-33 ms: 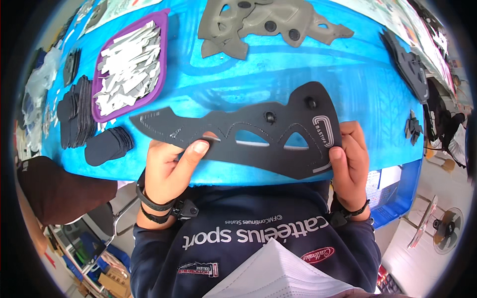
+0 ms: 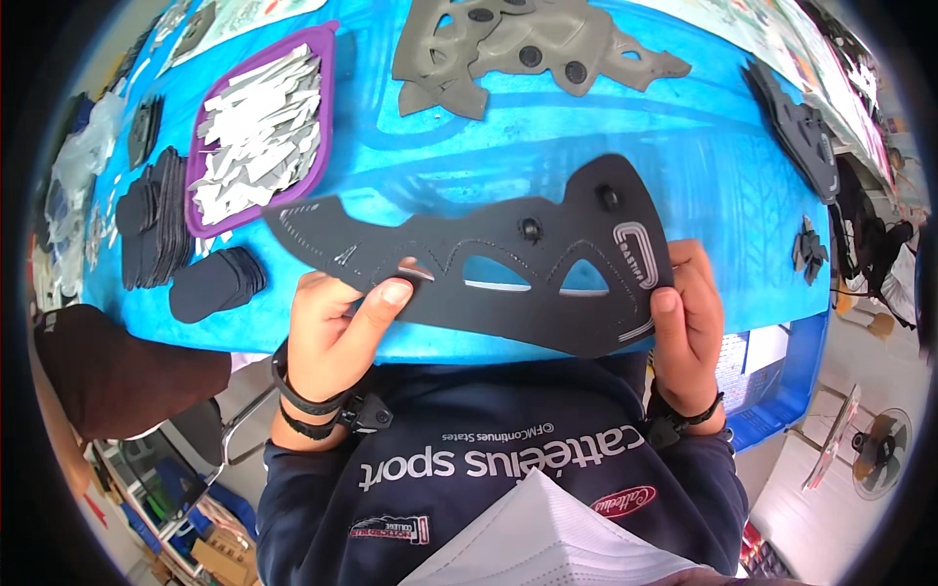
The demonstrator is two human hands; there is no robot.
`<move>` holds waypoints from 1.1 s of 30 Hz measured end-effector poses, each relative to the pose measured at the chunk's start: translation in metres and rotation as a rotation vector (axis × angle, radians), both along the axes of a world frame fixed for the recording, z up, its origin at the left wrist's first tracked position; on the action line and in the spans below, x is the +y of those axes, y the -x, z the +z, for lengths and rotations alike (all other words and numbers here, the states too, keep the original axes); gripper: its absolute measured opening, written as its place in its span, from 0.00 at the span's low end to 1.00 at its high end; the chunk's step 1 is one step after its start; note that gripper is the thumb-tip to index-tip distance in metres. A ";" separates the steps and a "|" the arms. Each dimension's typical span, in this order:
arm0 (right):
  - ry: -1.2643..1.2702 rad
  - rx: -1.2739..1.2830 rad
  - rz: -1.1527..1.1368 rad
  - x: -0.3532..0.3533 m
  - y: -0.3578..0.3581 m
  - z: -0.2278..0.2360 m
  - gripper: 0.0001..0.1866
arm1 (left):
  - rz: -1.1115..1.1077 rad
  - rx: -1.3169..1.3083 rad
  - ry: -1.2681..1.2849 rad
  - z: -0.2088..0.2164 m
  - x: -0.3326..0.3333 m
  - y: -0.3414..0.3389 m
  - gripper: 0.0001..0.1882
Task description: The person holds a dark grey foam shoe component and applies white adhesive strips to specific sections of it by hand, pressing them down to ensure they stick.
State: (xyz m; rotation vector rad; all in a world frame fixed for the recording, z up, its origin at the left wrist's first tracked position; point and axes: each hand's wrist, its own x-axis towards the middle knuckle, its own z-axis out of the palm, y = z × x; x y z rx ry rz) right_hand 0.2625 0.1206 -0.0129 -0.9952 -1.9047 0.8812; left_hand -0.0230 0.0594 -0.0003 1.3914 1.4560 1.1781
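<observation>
Between both hands I hold a flat black foam panel [image 2: 445, 308] over the near side of the blue table. It has a pointed left end, cut-out windows, dotted stitch-like lines, two round dark fasteners and a pale printed mark at its right end. My left hand [image 2: 342, 327] pinches the lower left edge by a cut-out, thumb on top and fingers mostly hidden beneath. At the lower right edge, my right hand [image 2: 689, 327] grips the panel, its thumb on the face and its other fingers curled behind.
A purple basket [image 2: 328, 107] heaped with white and grey strips [image 2: 259, 132] stands left. Beside it are stacks of dark rounded pads [image 2: 210, 285]. Grey-brown moulded pieces [image 2: 547, 49] lie at the back. Black panels [image 2: 796, 132] sit far right, above small black pieces [image 2: 809, 251].
The black panel has tilted slightly, its left tip shifting a little to the right. Both hands keep their hold on it.
</observation>
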 end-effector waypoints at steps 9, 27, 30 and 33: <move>0.487 0.846 0.095 -0.040 0.018 0.006 0.13 | -0.080 -0.415 -0.064 0.011 -0.033 -0.028 0.10; 0.402 1.008 0.207 -0.089 0.036 0.019 0.25 | -0.056 -0.804 -0.186 0.024 -0.069 -0.054 0.12; 0.347 0.752 0.447 -0.086 0.026 0.016 0.30 | -0.082 -0.822 -0.205 0.024 -0.069 -0.050 0.11; 0.377 0.734 0.466 -0.083 0.026 0.015 0.31 | -0.107 -0.842 -0.185 0.022 -0.069 -0.050 0.11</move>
